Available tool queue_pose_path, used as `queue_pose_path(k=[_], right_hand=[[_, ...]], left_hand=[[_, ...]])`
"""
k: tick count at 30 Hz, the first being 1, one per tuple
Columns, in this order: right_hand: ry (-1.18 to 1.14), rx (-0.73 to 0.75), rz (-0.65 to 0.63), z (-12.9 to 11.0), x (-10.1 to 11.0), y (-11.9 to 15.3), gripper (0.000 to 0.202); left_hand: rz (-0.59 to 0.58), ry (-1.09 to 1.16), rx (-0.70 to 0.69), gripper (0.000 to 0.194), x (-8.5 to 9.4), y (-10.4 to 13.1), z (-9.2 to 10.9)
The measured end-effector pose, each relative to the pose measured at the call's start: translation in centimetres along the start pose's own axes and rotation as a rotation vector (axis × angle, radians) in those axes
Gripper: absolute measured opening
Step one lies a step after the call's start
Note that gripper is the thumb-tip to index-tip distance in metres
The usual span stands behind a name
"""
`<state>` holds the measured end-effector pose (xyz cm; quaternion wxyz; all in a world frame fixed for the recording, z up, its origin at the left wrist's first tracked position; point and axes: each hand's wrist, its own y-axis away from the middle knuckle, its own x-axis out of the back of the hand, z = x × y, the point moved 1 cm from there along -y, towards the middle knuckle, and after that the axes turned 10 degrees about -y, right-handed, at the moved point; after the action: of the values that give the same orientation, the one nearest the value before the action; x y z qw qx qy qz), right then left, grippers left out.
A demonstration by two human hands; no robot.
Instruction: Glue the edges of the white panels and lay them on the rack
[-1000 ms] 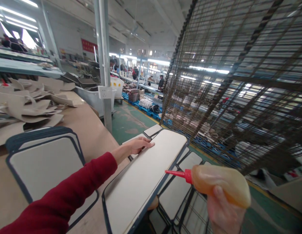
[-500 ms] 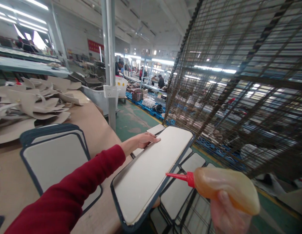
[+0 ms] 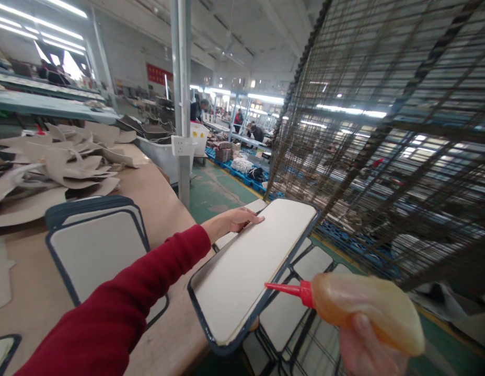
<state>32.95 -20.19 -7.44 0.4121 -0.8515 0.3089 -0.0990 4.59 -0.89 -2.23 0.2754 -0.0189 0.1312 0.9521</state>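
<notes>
While the left hand (image 3: 243, 220) pinches a dark-rimmed panel (image 3: 252, 269), long axis slanting away rightward, the right hand (image 3: 370, 344) curls around a bottle (image 3: 370, 303), red nozzle (image 3: 285, 289) pointing left.

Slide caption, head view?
Left hand grips a white, dark-rimmed rectangular panel; right hand points a red-nozzled translucent amber bottle at the panel's edge.

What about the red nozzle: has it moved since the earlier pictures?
Yes: judged against the grey post, the red nozzle has shifted left and lower in the view.
</notes>
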Motion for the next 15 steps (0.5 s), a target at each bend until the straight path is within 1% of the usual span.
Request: queue_pose_path(k=[3,5,11,15], right_hand=[[-0.055,-0.001,0.029,-0.1,-0.5,0.2,0.053],[-0.059,-0.009,0.007,-0.1,-0.4,0.5,0.050],[0.025,0.013,-0.071,1.0,1.3,1.4,0.040],[0.034,-0.017,-0.114,1.7,2.0,1.7,0.043]], left_hand=[[-0.002,0.012,0.002,0.048,0.1,-0.2,0.2],[-0.007,0.012,0.003,0.047,0.1,-0.3,0.3],[0.030,0.006,0.016,0.041,0.3,-0.2,0.7],[0.043,0.010,0.032,0.034,0.4,0.0,1.1]])
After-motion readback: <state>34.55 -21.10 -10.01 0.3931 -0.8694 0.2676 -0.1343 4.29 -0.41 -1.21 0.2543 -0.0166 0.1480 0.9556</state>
